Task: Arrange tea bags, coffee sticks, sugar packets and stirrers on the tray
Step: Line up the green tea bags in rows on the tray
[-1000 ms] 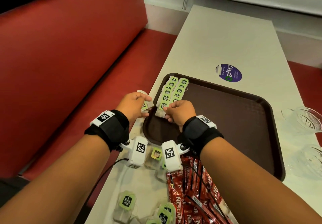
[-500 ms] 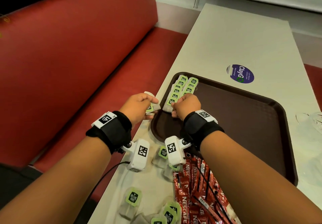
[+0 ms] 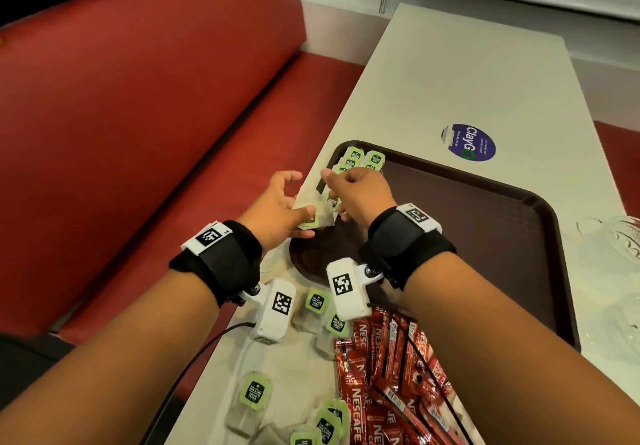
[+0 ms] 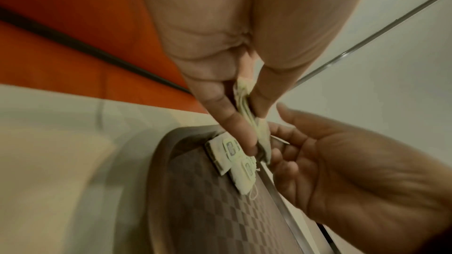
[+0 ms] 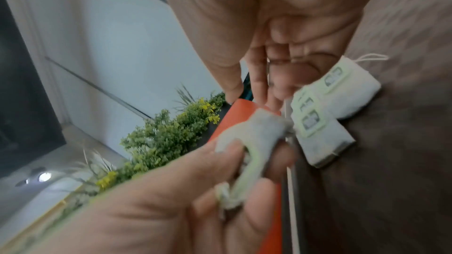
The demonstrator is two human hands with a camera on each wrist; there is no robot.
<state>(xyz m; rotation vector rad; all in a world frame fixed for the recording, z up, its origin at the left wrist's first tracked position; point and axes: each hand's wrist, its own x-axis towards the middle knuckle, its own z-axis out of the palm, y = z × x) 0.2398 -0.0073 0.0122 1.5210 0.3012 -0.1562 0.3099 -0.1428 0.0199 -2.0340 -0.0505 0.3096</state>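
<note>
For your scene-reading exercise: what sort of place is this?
Probably a cafe or fast-food dining area: a red padded booth seat, a long pale table and a brown serving tray.

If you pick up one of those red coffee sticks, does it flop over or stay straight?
Probably mostly straight: the coffee sticks lie as long, flat strips in their heap. Their shiny wrappers look slippery, so one may slide out. They seem light, piled loosely on the table.
</note>
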